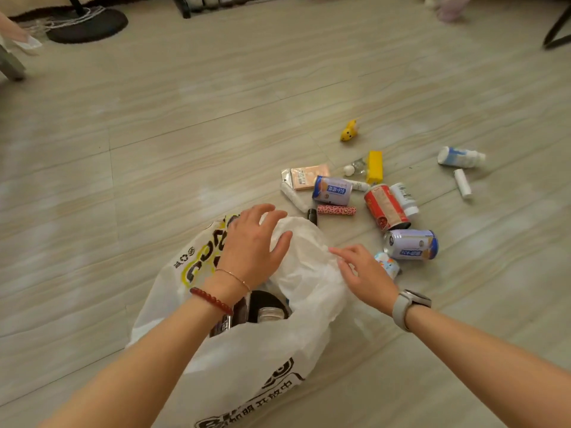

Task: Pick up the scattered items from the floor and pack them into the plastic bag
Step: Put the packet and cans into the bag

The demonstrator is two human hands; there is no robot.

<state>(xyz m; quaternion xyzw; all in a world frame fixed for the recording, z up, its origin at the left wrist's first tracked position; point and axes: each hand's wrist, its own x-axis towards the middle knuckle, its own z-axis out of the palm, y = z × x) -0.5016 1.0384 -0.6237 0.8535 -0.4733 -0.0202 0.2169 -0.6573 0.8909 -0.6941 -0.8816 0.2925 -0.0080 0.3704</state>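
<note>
A white printed plastic bag [247,350] lies on the floor in front of me, its mouth open, with dark containers inside. My left hand [250,242] rests spread on the bag's far rim. My right hand [364,273] touches the bag's crumpled right edge, fingers loosely apart; whether it pinches the plastic is unclear. Scattered just beyond lie a red can [384,206], two blue-white cans [332,189] [412,244], a pink spotted tube [336,210], a yellow box [374,166], a pink carton [306,176], a white bottle [404,197] and a yellow toy [349,134].
Farther right lie a blue-white bottle [460,156] and a small white tube [462,183]. A round black stand base [89,24] sits at the far left, a dark rack [216,4] at the back, a chair leg [556,29] at the far right.
</note>
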